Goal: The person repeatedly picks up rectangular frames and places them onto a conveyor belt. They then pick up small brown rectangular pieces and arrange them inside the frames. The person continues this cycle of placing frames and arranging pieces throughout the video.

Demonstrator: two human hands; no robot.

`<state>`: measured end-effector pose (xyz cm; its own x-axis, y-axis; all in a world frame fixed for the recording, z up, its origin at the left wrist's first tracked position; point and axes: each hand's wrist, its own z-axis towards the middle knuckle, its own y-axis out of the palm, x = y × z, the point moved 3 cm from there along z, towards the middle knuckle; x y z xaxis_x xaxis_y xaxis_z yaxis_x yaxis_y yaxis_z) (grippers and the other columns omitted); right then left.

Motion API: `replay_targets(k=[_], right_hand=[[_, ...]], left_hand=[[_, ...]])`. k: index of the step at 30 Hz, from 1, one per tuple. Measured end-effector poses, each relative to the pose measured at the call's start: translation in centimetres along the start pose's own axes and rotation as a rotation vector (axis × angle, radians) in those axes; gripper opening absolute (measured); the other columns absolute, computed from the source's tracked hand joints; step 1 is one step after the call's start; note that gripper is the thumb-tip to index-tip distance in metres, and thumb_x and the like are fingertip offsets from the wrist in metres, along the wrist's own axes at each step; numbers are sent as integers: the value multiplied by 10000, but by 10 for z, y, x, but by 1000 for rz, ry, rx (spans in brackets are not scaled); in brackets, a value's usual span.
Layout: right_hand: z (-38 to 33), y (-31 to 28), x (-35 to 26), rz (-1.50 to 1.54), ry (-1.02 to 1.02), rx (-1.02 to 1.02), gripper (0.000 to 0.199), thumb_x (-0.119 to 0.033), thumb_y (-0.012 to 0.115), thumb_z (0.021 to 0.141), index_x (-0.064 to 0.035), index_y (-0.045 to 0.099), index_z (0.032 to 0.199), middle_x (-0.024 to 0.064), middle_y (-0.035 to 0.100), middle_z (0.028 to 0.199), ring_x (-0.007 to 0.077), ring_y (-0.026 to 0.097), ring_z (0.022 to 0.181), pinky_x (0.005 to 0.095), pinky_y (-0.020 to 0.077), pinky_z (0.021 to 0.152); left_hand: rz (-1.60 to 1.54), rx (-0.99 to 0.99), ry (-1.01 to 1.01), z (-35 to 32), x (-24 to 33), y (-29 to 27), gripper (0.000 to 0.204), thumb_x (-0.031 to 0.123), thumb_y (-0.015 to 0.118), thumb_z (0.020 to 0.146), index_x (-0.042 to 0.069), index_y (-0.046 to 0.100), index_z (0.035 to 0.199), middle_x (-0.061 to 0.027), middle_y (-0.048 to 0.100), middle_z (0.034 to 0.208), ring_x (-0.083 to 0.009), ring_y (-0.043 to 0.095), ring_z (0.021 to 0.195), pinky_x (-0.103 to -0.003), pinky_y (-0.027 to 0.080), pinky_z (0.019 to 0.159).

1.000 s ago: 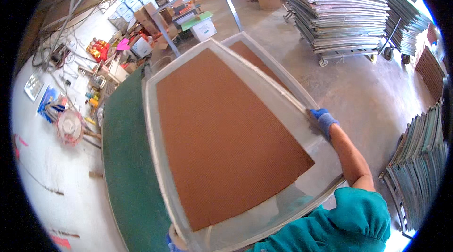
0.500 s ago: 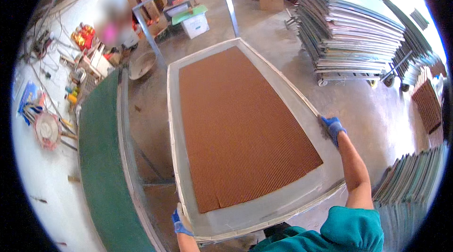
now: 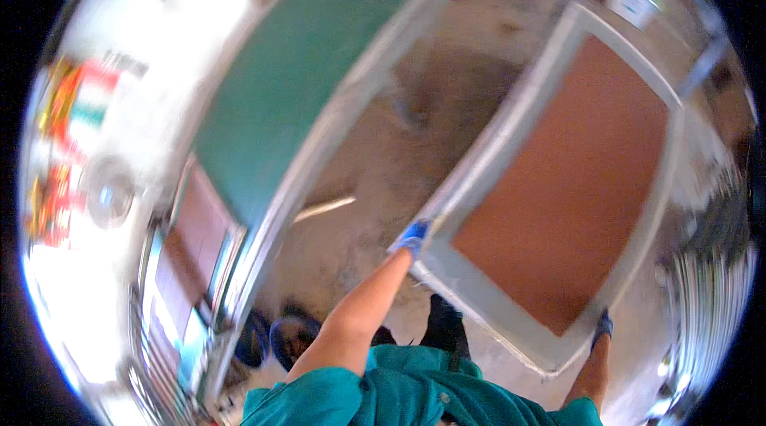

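Observation:
A large framed panel with a pale border and a brown, finely ribbed sheet on its face stretches away in front of me, on the right. My left hand, in a blue glove, grips its near left edge by the corner. The blue-gloved right hand is closed on the right edge, close to the near right corner. The fingertips of both hands are partly hidden by the frame, and motion blurs them.
To the left stands a long green board with a pale rail along it. Boards lean beyond its near end. A stick lies on the floor. Stacked boards are at the right, and a white box stands far right.
My view has swung to the left, so the panel now appears further right and tilted. Both hands still hold its edges. Leaning boards and red items at the left have come into view.

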<state>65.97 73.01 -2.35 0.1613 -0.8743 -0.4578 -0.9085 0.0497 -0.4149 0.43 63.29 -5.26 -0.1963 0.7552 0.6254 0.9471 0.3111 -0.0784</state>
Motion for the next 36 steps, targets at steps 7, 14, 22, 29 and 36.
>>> replay_targets(k=[7,14,22,29,36], right_hand=[[-103,135,-81,391,-1080,-494,482,-372,449,846,24,478,1119,155,519,1109,260,472,1002,359,364,880],[-242,404,-97,-874,-1277,-101,404,-278,478,828,36,506,1081,244,491,1112,362,446,1054,401,336,928],[-423,546,91,-1150,-1537,-557,261,-259,495,765,-19,586,719,210,576,754,340,562,706,413,436,627],[-541,609,170,-1568,-1712,-780,283,-289,478,774,-35,602,788,192,589,828,338,575,779,396,446,660],[-703,771,249,-1596,-1896,-901,288,-285,448,795,-49,598,865,200,570,905,361,529,875,427,426,740]], left_hand=[[368,309,237,-145,-76,-74,439,362,443,848,15,480,1116,-199,504,1125,-332,464,1066,-366,381,883],[287,573,-42,-337,-297,-181,350,343,374,864,75,541,1014,-197,541,1049,-377,494,982,-411,406,822],[-935,791,-428,-426,-581,-150,309,402,447,817,112,539,764,-69,530,655,-209,494,555,-352,380,492],[-1730,1046,-414,-483,-632,-68,298,399,435,835,107,494,844,-88,522,678,-245,520,577,-396,404,505],[-2221,1118,-269,-496,-625,-120,246,329,373,879,101,457,918,-93,546,770,-269,567,646,-357,448,519]])
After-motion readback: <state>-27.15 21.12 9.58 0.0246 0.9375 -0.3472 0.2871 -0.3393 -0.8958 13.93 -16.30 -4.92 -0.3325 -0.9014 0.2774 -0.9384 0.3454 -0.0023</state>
